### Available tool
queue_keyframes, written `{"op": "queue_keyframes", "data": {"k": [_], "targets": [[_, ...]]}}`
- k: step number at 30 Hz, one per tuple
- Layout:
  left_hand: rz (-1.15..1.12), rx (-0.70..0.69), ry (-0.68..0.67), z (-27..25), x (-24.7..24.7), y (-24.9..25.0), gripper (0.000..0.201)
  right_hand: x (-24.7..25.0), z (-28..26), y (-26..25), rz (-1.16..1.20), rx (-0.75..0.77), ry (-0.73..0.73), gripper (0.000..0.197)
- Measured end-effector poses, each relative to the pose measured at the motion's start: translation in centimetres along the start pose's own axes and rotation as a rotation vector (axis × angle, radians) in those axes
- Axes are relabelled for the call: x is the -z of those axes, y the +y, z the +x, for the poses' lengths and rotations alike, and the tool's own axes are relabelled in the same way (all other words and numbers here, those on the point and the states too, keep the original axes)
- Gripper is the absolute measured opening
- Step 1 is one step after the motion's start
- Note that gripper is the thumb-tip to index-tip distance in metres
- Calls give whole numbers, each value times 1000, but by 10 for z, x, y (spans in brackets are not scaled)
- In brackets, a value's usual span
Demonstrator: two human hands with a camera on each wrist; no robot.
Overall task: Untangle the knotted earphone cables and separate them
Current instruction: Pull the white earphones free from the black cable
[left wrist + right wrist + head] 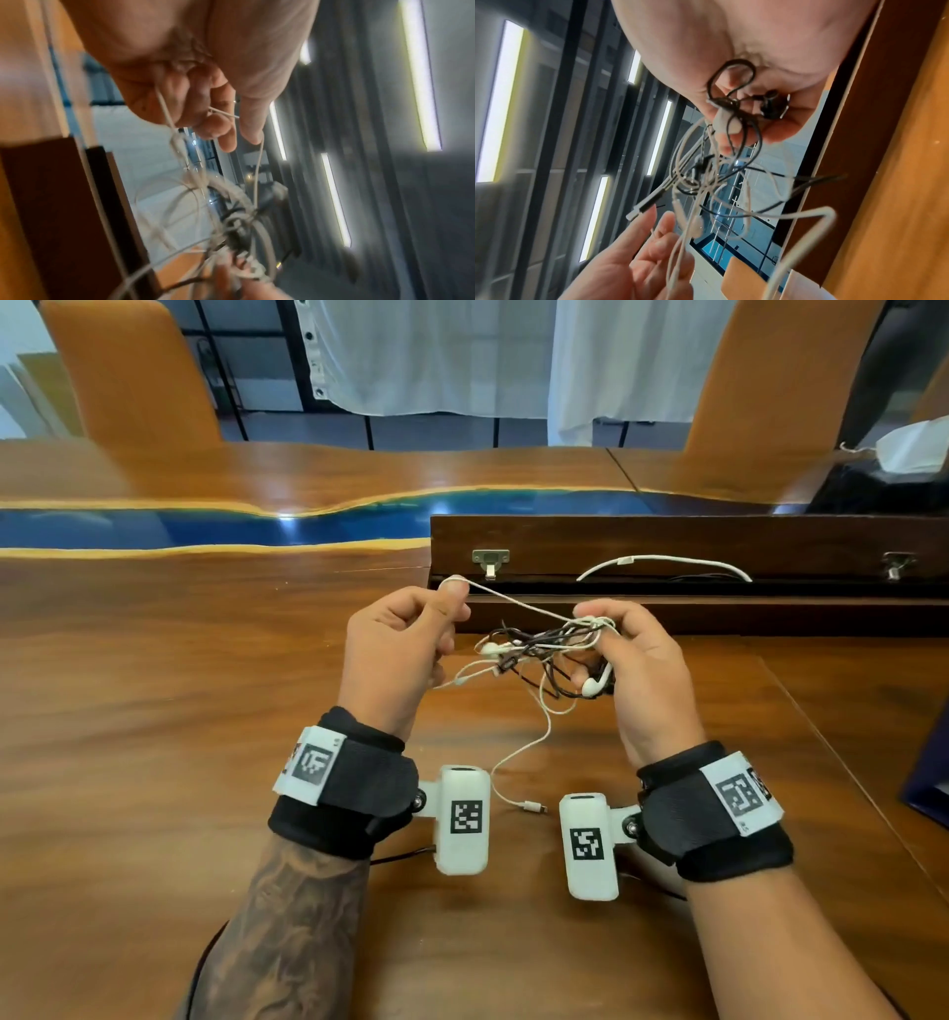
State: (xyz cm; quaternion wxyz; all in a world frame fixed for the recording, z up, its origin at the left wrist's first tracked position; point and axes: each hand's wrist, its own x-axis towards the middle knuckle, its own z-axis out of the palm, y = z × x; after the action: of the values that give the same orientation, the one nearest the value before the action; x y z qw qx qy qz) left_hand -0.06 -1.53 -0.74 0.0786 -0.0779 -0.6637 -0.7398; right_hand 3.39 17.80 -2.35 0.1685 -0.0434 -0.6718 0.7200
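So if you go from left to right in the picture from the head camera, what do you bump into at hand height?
Left hand pinching a white cable → the knot of white and black earphone cables → right hand gripping that knot.

Left hand [195,85] around white cable [167,113]

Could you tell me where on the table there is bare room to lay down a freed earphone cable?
Bare wood lies left of the left hand, before the blue resin strip. Crowded: between the wrists, under the tangle, where the white plug rests.
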Motion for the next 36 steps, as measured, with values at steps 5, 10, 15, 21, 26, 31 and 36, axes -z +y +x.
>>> {"op": "queue_keyframes", "data": {"k": [5, 10, 15, 21, 26, 31, 36], "targets": [[345, -230, 61, 3, 4, -6, 33, 4, 2, 5, -164, 72, 65, 37], [635, -285, 105, 2, 9, -8, 29, 8, 2, 7, -320, 192, 188, 32], [636, -288, 167, 2, 12, -6, 34, 11, 6, 8, -415, 202, 180, 41], [488, -254, 113, 8, 11, -9, 32, 6, 4, 7, -315, 50, 86, 37], [494, -185, 24, 8, 9, -12, 27, 2, 1, 5, -200, 44, -12, 24], [30, 147, -17, 5, 5, 1, 51, 2, -3, 1, -207, 40, -49, 23], [-91, 141, -86, 2, 2, 5, 53, 1, -7, 0, -367, 114, -325, 22]]}}
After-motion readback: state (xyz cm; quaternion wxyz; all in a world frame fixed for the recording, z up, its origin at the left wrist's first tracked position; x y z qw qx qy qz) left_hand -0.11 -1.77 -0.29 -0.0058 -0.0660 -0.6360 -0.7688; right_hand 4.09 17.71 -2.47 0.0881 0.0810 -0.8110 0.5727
